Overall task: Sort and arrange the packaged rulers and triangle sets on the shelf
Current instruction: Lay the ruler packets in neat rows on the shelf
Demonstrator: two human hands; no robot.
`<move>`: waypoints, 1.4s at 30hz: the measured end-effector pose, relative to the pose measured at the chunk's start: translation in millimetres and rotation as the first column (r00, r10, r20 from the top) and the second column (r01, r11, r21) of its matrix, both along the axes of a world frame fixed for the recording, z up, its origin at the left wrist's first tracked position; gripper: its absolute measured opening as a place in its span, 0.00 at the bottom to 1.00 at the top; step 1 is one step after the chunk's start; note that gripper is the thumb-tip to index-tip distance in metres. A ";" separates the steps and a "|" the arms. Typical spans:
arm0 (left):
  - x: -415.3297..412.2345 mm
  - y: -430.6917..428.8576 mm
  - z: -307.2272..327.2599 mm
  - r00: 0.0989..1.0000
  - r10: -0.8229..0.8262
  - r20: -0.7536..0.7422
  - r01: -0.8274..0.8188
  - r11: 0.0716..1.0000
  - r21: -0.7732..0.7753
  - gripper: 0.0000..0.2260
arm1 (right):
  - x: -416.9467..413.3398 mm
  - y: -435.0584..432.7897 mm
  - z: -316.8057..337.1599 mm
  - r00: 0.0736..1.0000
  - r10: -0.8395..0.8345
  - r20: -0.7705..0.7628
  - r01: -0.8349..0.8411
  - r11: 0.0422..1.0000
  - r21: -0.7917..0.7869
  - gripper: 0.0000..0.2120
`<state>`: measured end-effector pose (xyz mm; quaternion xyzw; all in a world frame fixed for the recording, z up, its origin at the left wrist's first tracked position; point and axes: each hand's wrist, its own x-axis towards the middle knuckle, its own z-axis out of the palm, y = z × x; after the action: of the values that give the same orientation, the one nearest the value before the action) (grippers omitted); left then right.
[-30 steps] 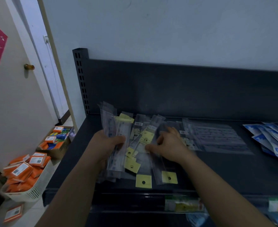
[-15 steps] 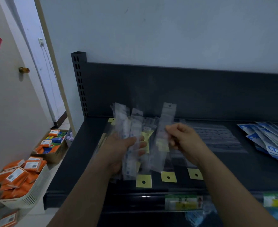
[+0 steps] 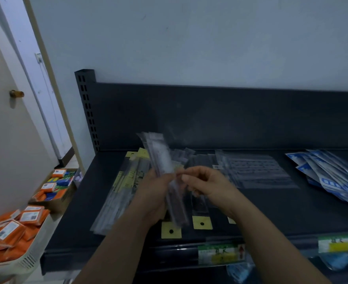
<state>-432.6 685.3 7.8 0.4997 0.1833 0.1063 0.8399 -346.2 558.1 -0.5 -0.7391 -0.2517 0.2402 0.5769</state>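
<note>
Left hand [image 3: 153, 196] grips the ruler bundle [image 3: 161, 158] upright, likely to square it; right hand [image 3: 210, 185], at three o'clock, pinches its edge.

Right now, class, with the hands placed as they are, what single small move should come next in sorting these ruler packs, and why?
Probably square up the bundle of ruler packs. The left hand grips it tilted and fanned out, while the right hand pinches its edge. More loose packs lie on the shelf beneath, waiting to be gathered.

Two bare forearms [image 3: 115, 247] lead to the bare left hand [image 3: 154, 195] and right hand [image 3: 209, 186].
</note>
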 end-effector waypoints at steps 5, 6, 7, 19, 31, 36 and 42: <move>20.8 -30.8 1.4 0.984 0.094 0.153 -0.081 0.993 -0.089 0.08 | -5.6 -19.9 1.8 0.970 0.159 -0.183 -0.151 0.987 0.055 0.15; 24.4 -37.0 0.3 0.982 0.074 0.171 -0.066 0.996 -0.056 0.09 | -2.9 -27.8 3.4 0.966 0.157 -0.204 -0.144 0.987 0.077 0.14; 28.0 -42.9 -0.6 0.983 0.046 0.179 -0.045 0.999 -0.011 0.10 | 0.3 -37.9 6.2 0.965 0.153 -0.213 -0.138 0.987 0.085 0.13; 87.4 -94.6 5.1 0.989 0.118 0.089 -0.148 0.718 0.681 0.15 | 124.3 -203.0 30.7 0.864 0.183 0.470 0.092 0.858 -0.505 0.08; 128.3 -150.0 -33.4 0.912 0.134 -0.387 0.410 -0.309 0.858 0.22 | 147.1 -209.1 -10.2 0.611 0.471 0.636 0.216 0.674 -0.706 0.24; 115.4 -152.9 -36.3 0.863 0.163 -0.479 0.504 -0.363 0.784 0.23 | 136.9 -224.6 -25.3 0.637 0.517 0.572 0.128 0.661 -0.739 0.27; 96.7 -161.6 -36.5 0.797 0.184 -0.575 0.600 -0.348 0.720 0.26 | 132.4 -239.2 -28.5 0.654 0.528 0.542 0.132 0.626 -0.769 0.28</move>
<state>-335.9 523.7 -28.7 0.9889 0.1160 -0.0921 0.0111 -213.8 318.9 -29.0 -0.9021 -0.4237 0.0757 0.0307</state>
